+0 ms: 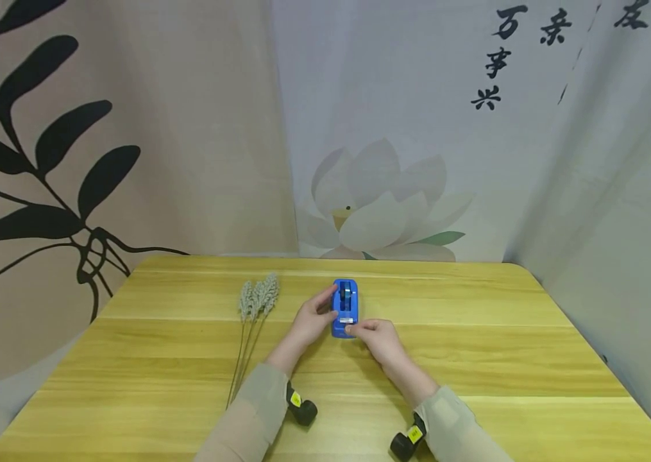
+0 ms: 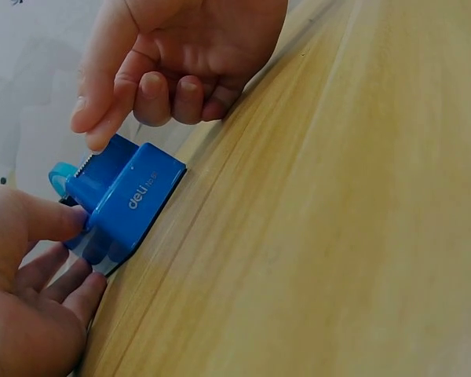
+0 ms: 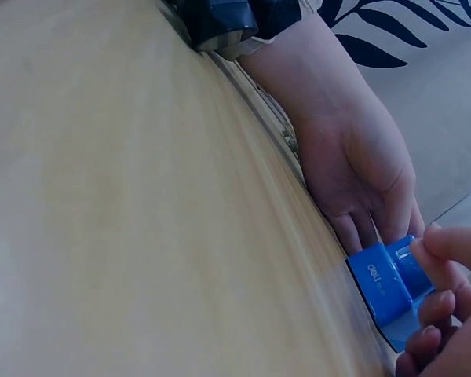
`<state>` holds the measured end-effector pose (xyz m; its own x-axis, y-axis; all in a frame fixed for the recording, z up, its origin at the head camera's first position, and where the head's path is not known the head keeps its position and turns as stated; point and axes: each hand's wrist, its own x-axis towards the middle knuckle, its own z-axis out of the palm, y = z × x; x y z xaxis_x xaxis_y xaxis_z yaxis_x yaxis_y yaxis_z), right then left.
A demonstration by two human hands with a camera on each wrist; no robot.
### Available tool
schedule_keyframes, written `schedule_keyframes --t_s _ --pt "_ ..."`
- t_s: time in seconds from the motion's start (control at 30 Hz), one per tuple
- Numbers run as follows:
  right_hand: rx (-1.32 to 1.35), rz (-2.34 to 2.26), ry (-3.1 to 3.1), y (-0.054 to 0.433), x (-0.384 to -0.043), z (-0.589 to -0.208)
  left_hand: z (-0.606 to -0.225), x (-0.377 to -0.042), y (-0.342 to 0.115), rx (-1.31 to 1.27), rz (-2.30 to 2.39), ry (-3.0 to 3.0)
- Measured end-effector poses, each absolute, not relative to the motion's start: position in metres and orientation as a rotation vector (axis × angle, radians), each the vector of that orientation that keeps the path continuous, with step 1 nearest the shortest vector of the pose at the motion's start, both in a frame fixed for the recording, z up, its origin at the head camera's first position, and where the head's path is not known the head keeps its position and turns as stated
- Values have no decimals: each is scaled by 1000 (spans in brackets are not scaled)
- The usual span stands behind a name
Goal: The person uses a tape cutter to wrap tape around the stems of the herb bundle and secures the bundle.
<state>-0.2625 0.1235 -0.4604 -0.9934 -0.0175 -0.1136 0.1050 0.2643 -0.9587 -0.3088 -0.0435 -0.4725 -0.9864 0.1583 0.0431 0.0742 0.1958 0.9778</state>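
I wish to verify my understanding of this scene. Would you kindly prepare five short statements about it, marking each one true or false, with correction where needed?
1. The tape dispenser is on the table. True.
2. The left hand is apart from the tape dispenser. False: the left hand touches it.
3. In the head view, grey stalks lie left of the tape dispenser. True.
4. The tape dispenser is red. False: it is blue.
5. The right hand is at its near end. True.

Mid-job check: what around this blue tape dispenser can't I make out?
Head: any print on the white label, too small.
Left wrist: whether the right hand pinches tape; its fingertips cover the spot.
Left wrist: most of the tape roll, behind the dispenser.
Right wrist: part of the right hand, cut off by the frame edge.
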Motion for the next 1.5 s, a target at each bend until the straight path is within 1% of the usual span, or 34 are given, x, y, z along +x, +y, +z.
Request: schedule_keyframes --t_s 0.87,1.13,1.37,1.5 --pt "16 -1831 2474 122 -249 -465 -471 -306 -45 233 1938 2377" --pt "-48 -1840 2496 124 -242 -462 -473 -307 -44 274 1952 2379" --pt "-68 -1839 2502 125 -241 -466 -474 -308 -44 267 1949 2386" --pt "-80 -1835 2495 122 -229 -448 -474 -307 -44 264 1948 2392"
